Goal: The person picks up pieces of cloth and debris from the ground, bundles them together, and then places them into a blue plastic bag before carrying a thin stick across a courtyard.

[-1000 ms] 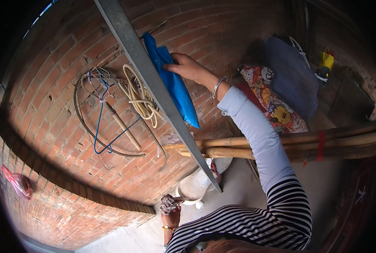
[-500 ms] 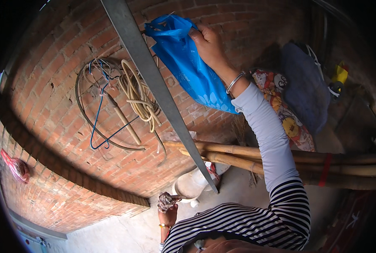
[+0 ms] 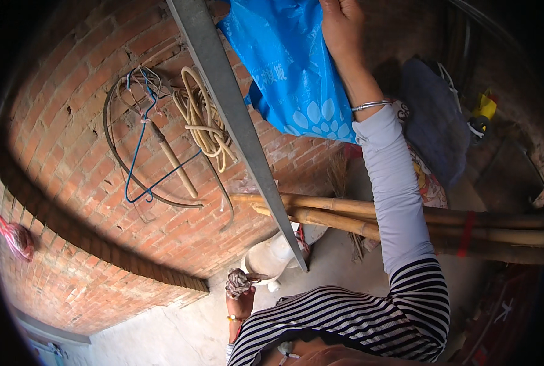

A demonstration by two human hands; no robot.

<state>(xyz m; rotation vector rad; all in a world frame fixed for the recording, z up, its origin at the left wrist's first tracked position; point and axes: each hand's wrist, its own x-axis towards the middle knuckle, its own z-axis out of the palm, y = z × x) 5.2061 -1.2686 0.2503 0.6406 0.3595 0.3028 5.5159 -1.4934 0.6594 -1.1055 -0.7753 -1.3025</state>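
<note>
Fingers of my right hand [image 3: 344, 27] clamp the blue bag [image 3: 296, 79] by its side, right of the metal beam [image 3: 241, 131], and it has risen higher in view, so I judge it in hand (my left hand [image 3: 240, 303] grips a crumpled bundle [image 3: 238, 282]).

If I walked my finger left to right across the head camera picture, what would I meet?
Pink bag, blue hanger, left hand with crumpled bundle, right hand holding blue bag, purplish-grey thing, yellow thing.

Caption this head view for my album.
Right hand holding a blue plastic bag, left hand gripping a crumpled brownish bundle, before a red brick wall.
</note>
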